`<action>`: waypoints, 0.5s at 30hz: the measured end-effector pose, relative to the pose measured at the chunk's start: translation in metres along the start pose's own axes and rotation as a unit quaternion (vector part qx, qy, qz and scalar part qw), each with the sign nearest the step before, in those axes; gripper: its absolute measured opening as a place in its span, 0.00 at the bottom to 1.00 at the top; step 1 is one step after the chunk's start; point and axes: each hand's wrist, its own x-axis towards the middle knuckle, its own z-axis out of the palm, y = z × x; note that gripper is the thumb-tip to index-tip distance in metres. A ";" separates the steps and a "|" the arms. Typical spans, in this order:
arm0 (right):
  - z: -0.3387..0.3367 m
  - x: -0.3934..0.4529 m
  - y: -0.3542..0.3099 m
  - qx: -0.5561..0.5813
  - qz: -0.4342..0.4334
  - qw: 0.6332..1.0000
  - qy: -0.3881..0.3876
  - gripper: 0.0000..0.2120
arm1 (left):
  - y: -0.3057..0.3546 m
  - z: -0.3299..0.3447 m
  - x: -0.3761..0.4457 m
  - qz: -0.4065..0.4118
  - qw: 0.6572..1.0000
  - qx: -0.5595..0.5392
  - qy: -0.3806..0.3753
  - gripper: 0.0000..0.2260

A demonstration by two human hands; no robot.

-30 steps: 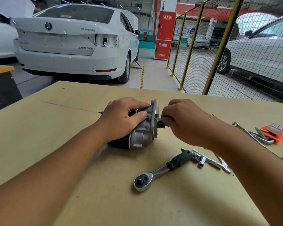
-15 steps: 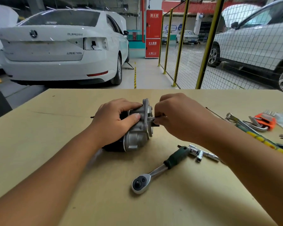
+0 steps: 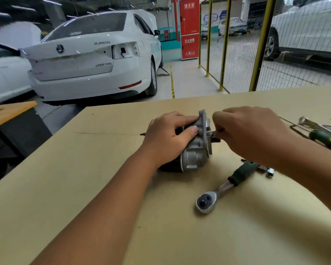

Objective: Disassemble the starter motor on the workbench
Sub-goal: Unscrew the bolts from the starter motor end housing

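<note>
The starter motor (image 3: 196, 153) lies on its side in the middle of the workbench (image 3: 84, 188), silver housing and flange toward the right, black body toward the left. My left hand (image 3: 170, 134) grips the motor from the left, thumb on the silver housing. My right hand (image 3: 245, 131) sits just right of the flange and pinches a thin metal bolt or tool shaft (image 3: 212, 132) that sticks out of the flange. A small stud (image 3: 142, 134) pokes out past my left hand.
A ratchet wrench with a green handle (image 3: 225, 186) lies in front of the motor, a socket piece (image 3: 269, 171) beside it. Wrenches and a green-yellow screwdriver (image 3: 325, 139) lie at the right edge. White cars and a yellow mesh fence stand beyond the bench.
Both hands keep their hold on the motor and the shaft. The camera has swung, so the motor now sits further right in view.
</note>
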 end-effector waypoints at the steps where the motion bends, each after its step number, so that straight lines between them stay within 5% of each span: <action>1: 0.002 -0.001 -0.001 0.014 -0.003 1.000 0.000 0.10 | -0.001 0.000 0.000 0.000 1.000 0.000 -0.003 0.18; 7: -0.003 -0.004 -0.017 0.108 0.025 0.994 -0.011 0.07 | -0.003 -0.003 -0.001 -0.002 1.000 0.014 -0.007 0.19; 15: 0.000 -0.002 -0.019 0.031 0.038 0.999 -0.018 0.05 | -0.004 -0.002 0.000 0.019 1.000 0.009 -0.006 0.17</action>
